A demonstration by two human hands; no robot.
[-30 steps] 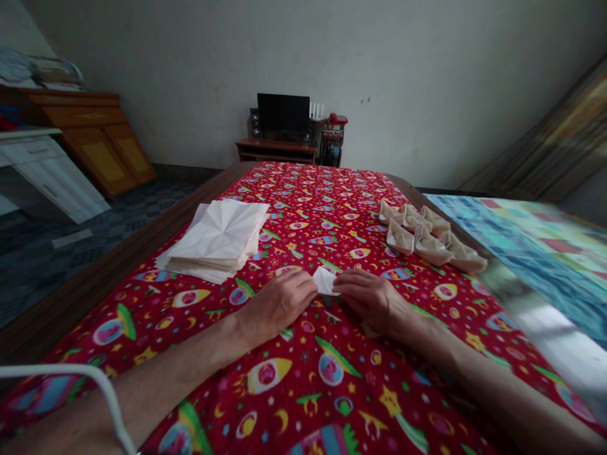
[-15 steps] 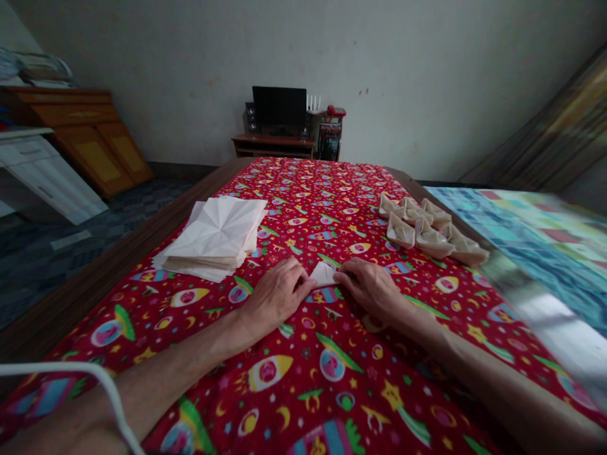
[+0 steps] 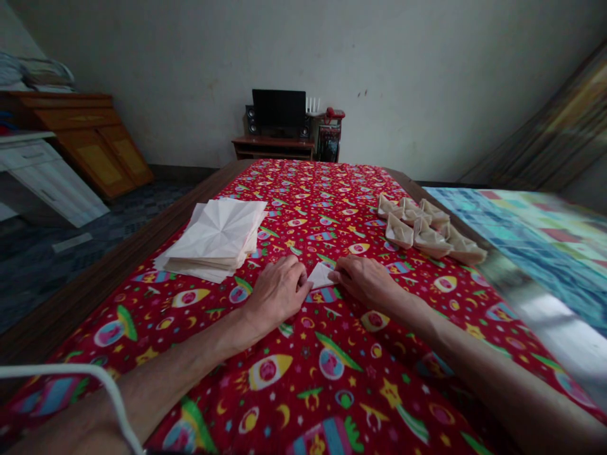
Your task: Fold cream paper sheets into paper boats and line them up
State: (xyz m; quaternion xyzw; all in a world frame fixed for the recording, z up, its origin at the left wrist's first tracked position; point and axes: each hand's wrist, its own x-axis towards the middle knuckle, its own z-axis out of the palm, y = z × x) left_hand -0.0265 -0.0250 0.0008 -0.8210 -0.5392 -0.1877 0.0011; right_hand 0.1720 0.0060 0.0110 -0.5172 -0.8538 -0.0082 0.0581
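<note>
A small folded piece of white paper lies on the red patterned cloth between my two hands. My left hand grips its left corner, the thumb stretched along the edge and the other fingers curled. At the right side, my right hand pinches the paper between thumb and bent fingers. To the left rests a stack of creased white paper sheets, its top sheet marked with folds meeting at the centre. Several folded paper boat-like shapes sit in two rows on the right.
The red cloth covers a long dark wooden table. A white cable crosses my left forearm. Beyond the far end stand a black monitor and a red telephone. A bed with a blue patterned cover is at the right.
My right hand has shifted slightly left along the paper. My left hand stays at the left corner, and the stack and folded shapes remain in place.
</note>
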